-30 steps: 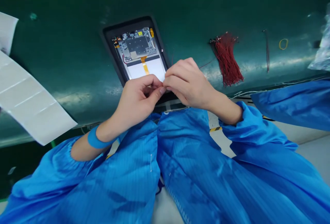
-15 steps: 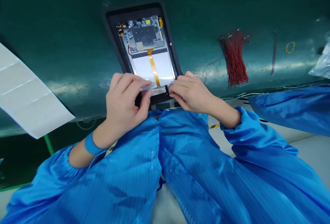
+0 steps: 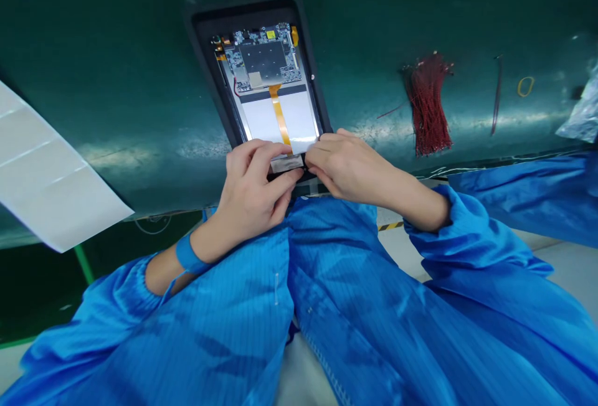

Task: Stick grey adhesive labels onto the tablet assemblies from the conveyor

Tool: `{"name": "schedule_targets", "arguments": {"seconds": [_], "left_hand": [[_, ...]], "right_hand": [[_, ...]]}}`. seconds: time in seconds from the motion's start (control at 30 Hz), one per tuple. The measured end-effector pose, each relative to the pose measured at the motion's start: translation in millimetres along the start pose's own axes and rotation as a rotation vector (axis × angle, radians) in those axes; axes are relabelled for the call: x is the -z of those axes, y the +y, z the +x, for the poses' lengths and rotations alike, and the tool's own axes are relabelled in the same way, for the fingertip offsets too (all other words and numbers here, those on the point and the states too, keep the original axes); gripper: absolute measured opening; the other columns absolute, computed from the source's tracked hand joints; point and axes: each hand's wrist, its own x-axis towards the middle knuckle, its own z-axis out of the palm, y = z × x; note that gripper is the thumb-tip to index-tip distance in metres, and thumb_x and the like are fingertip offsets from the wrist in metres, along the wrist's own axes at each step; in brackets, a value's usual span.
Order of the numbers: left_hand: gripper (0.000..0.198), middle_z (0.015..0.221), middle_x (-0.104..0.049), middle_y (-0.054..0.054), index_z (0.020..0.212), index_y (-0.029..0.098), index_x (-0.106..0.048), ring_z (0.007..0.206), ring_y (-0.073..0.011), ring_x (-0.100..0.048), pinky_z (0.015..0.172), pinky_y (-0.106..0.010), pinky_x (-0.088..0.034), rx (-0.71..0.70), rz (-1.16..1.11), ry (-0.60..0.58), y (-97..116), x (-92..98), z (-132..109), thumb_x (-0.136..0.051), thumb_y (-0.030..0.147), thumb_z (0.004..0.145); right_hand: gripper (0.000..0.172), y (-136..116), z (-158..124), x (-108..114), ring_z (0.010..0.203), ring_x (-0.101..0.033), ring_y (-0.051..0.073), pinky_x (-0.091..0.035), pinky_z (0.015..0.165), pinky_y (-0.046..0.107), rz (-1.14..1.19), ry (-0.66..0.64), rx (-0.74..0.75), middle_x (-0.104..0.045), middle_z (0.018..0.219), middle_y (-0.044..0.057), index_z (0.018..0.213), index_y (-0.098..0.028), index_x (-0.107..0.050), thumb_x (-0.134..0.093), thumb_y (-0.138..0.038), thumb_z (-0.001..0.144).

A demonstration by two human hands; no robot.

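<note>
Fingertips [image 3: 286, 180] of the left hand [image 3: 250, 191] curled together onto a small pale strip [image 3: 286, 164], the thumb lying along its lower edge. Fingers [image 3: 327, 152] of the right hand [image 3: 350, 169] stayed pressed together against its other end, just beside a black tab [image 3: 304, 160]. From my remote seat, both hands looked to be pinching the strip, though they partly hid the grip. The strip lay at the 12 o'clock edge of the hands, across the bottom of an opened tablet [image 3: 275, 116]. The tablet sat in a black holder [image 3: 208, 82], with an orange flex cable [image 3: 279, 113] running up to a circuit board [image 3: 259, 60]. A bundle of red wires [image 3: 427, 104] lay at 2 o'clock on a green mat [image 3: 126, 101], with a yellow rubber band [image 3: 526, 86] beyond it. A white label sheet [image 3: 51, 185] lay at 9 o'clock. Blue sleeves [image 3: 233, 325] filled 6 o'clock, and a blue wrist strap [image 3: 189, 253] circled the left wrist.
</note>
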Motion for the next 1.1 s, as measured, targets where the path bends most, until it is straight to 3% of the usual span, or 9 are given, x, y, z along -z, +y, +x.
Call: {"name": "schedule_targets", "arguments": {"seconds": [0.23,0.4,0.53,0.7,0.77,0.83,0.93,1.0,1.1], "left_hand": [[0.032,0.142,-0.063,-0.012,0.119,0.027,-0.078,0.132,-0.0374,-0.054,0.105,-0.057,-0.047,-0.017,0.027,-0.061,0.1,-2.4,0.7,-0.066,0.021,0.09],[0.023,0.146,-0.064,-0.014,0.112,0.021,-0.074,0.132,-0.0395,-0.057,0.1,-0.057,-0.046,-0.086,0.012,-0.049,5.2,1.1,10.1,-0.065,0.016,0.091],[0.013,0.15,-0.063,-0.011,0.1,0.019,-0.07,0.137,-0.0383,-0.056,0.102,-0.056,-0.045,-0.059,-0.017,-0.083,16.3,1.5,20.5,-0.062,0.013,0.092],[0.017,0.154,-0.06,-0.009,0.107,0.021,-0.072,0.14,-0.0368,-0.053,0.103,-0.055,-0.044,-0.062,0.017,-0.148,18.4,12.2,19.4,-0.061,0.016,0.095],[0.016,0.149,-0.062,-0.008,0.108,0.022,-0.072,0.134,-0.0342,-0.055,0.101,-0.054,-0.046,-0.084,0.088,-0.063,0.3,22.9,21.8,-0.064,0.019,0.095],[0.015,0.141,-0.063,-0.008,0.109,0.023,-0.072,0.128,-0.0308,-0.056,0.101,-0.053,-0.046,-0.032,0.173,0.054,-32.8,34.3,33.8,-0.068,0.023,0.094],[0.017,0.118,-0.062,-0.006,0.106,0.02,-0.073,0.116,-0.0239,-0.053,0.099,-0.048,-0.044,0.248,0.364,0.239,-96.2,45.9,68.9,-0.077,0.027,0.091],[0.018,0.103,-0.06,-0.003,0.092,0.017,-0.073,0.106,-0.0202,-0.048,0.099,-0.046,-0.041,0.49,0.477,0.169,-130.5,48.6,94.0,-0.083,0.032,0.089],[0.021,0.09,-0.059,-0.001,0.086,0.015,-0.074,0.101,-0.0185,-0.043,0.102,-0.041,-0.036,0.576,0.498,-0.026,-149.6,49.0,117.9,-0.085,0.033,0.09]], "right_hand": [[0.02,-5.2,4.5,7.9,0.094,-0.062,0.025,-0.03,0.081,0.034,-0.01,-0.067,-0.035,-0.075,0.103,0.014,0.105,-0.011,-0.072,-0.054,-0.008,0.099],[0.021,-2.5,1.1,8.0,0.094,-0.062,0.025,-0.032,0.081,0.035,-0.014,-0.056,-0.042,-0.076,0.103,0.014,0.108,-0.011,-0.071,-0.053,-0.007,0.099],[0.018,11.9,-10.8,7.5,0.098,-0.058,0.027,-0.033,0.086,0.037,0.027,0.072,-0.019,-0.073,0.106,0.012,0.112,-0.014,-0.068,-0.055,-0.014,0.1],[0.015,37.5,-23.4,-9.5,0.105,-0.053,0.031,-0.034,0.091,0.044,0.062,0.353,-0.023,-0.065,0.113,0.012,0.112,-0.02,-0.066,-0.056,-0.027,0.102],[0.021,46.1,-24.7,-25.7,0.107,-0.052,0.031,-0.035,0.091,0.045,0.062,0.448,0.027,-0.064,0.117,0.012,0.115,-0.022,-0.065,-0.058,-0.037,0.103],[0.026,52.8,-23.8,-44.3,0.109,-0.053,0.031,-0.037,0.09,0.046,0.059,0.562,0.087,-0.062,0.122,0.013,0.119,-0.023,-0.064,-0.058,-0.042,0.102],[0.03,59.0,-21.4,-66.4,0.114,-0.056,0.032,-0.04,0.092,0.048,0.068,0.739,0.151,-0.062,0.127,0.014,0.125,-0.023,-0.062,-0.06,-0.039,0.1],[0.032,61.1,-21.4,-73.4,0.115,-0.057,0.032,-0.041,0.094,0.05,0.088,0.801,0.148,-0.062,0.128,0.014,0.127,-0.024,-0.061,-0.062,-0.037,0.098],[0.03,62.5,-22.8,-75.1,0.113,-0.058,0.032,-0.042,0.094,0.051,0.133,0.819,0.123,-0.062,0.126,0.014,0.125,-0.025,-0.062,-0.062,-0.036,0.096]]}}
